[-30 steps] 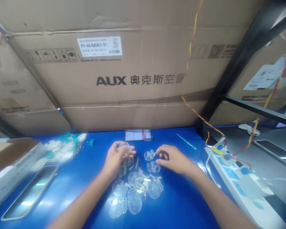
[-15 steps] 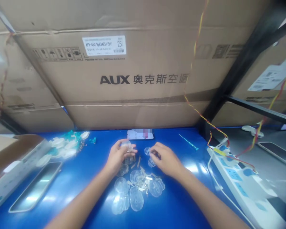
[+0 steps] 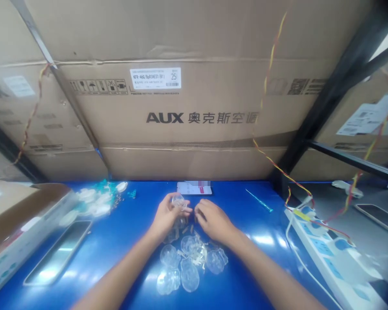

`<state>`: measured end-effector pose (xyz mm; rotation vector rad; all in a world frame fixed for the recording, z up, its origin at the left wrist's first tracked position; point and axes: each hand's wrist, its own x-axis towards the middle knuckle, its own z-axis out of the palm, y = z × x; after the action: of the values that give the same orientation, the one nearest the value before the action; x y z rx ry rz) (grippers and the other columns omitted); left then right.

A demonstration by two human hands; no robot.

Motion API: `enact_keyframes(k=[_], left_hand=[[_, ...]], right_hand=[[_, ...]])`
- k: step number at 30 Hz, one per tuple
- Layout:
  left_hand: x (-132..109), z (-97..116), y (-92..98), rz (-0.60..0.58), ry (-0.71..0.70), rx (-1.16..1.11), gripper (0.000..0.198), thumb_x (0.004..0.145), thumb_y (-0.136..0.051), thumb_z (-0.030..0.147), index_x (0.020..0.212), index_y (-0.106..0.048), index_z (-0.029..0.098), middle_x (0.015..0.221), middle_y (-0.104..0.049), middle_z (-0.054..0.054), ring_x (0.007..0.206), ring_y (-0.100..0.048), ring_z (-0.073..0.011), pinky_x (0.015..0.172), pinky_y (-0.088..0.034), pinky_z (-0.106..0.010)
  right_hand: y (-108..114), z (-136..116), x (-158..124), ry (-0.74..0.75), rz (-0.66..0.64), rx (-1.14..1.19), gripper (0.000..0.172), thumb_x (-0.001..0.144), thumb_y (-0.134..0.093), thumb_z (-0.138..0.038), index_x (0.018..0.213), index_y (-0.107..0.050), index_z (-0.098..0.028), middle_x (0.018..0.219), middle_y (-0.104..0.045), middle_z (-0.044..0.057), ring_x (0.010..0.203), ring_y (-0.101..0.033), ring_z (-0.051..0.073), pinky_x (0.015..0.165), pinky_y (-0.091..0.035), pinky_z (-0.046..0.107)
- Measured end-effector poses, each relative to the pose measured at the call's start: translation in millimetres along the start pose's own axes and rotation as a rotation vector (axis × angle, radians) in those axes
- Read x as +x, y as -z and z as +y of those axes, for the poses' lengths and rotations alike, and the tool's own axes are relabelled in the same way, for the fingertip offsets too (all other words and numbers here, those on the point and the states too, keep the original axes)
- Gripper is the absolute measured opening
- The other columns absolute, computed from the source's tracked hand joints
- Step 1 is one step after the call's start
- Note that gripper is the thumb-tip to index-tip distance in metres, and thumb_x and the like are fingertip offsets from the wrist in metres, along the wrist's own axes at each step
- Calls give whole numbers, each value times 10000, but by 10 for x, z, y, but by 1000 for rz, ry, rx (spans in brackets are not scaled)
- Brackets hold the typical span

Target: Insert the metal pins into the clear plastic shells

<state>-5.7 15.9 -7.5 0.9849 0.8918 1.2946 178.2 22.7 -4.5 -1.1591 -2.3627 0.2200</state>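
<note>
My left hand is curled around a small clear plastic piece, held just above the blue table. My right hand sits close beside it, fingers bent and pinched toward the left hand; what it holds is hidden. Just in front of both hands lies a pile of clear plastic shells mixed with several small metal pins.
A phone lies behind the hands against big cardboard boxes. At the left are another heap of clear parts, a dark phone and an open box. A white power strip and a blue tool lie to the right.
My right hand moved left from the loose shells to meet my left hand. The view tilted, so everything sits slightly lower and to the right.
</note>
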Motion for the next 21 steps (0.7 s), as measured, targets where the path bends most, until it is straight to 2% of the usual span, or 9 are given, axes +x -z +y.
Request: enact_keyframes(k=[4, 6, 8, 12, 16, 21], left_hand=[[-49, 31, -43, -99, -6, 58, 488, 758, -716, 309, 1118, -428, 151, 971, -680, -137, 740, -698, -219, 651, -546, -335], [-91, 65, -79, -176, 30, 62, 461, 777, -697, 332, 1114, -440, 151, 952, -680, -135, 693, -690, -214, 581, -532, -311], [-136, 104, -119, -253, 100, 42, 463, 769, -707, 326, 1113, -449, 155, 933, -681, -124, 642, -678, -198, 521, -505, -278], [-200, 147, -181, -343, 185, 10, 502, 718, -759, 281, 1116, -482, 152, 883, -683, -101, 597, -651, -164, 485, -469, -234], [-214, 109, -198, -323, 202, -7, 494, 695, -781, 270, 1099, -527, 146, 747, -650, -39, 552, -618, -133, 476, -457, -216], [-199, 62, -204, -297, 208, -112, 428, 729, -756, 250, 1073, -524, 145, 698, -618, -12, 527, -594, -110, 459, -450, -198]], right_hand=[[98, -4, -50, -57, 284, 181, 156, 899, -470, -126, 786, -553, -193, 766, -591, 9, 716, -547, 141, 674, -405, 255], [160, -31, -86, -17, 429, 215, 152, 905, -465, -129, 811, -566, -193, 778, -611, 19, 733, -564, 149, 706, -424, 272], [203, -75, -130, 54, 505, 243, 141, 901, -472, -126, 849, -583, -196, 811, -636, 31, 755, -583, 158, 730, -447, 287], [202, -183, -203, 106, 498, 285, 148, 897, -479, -122, 900, -596, -213, 867, -667, 46, 805, -617, 175, 760, -487, 313], [140, -237, -229, 133, 486, 257, 162, 901, -468, -120, 932, -593, -218, 881, -664, 63, 817, -610, 191, 764, -496, 347], [86, -242, -227, 166, 477, 262, 184, 900, -457, -93, 963, -580, -215, 884, -646, 68, 810, -584, 192, 747, -485, 344]])
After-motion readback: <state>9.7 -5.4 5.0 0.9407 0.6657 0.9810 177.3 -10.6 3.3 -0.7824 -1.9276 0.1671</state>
